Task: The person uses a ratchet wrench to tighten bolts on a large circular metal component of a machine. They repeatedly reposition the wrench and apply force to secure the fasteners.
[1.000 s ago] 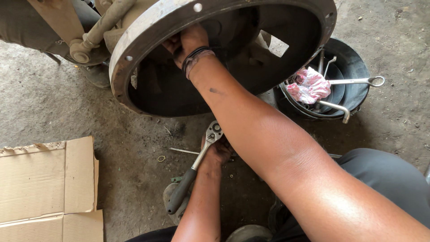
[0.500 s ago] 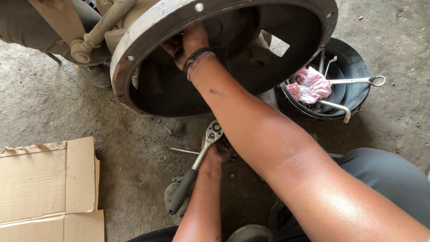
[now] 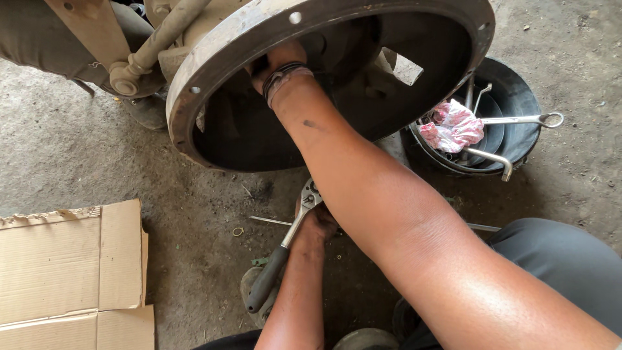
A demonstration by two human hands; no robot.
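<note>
On the dusty concrete floor [image 3: 97,168], your left hand [image 3: 315,223] grips a black-handled steel ratchet wrench [image 3: 280,249] at six o'clock. Your right hand [image 3: 278,65] reaches into the round rusty metal housing [image 3: 259,39] at twelve; I cannot tell its finger state.

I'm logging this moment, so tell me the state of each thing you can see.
right hand: reaching inside the round metal housing
left hand: resting on the ratchet wrench
ratchet wrench: lying on the ground
black tub: holding tools and a pink rag
cardboard: flat on the ground

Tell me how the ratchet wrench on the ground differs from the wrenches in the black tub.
The ratchet wrench has a dark grip and lies on the ground beside the left hand. The tub wrenches are bare metal, sticking out past the black tub rim, untouched. All are metal hand tools.
</note>
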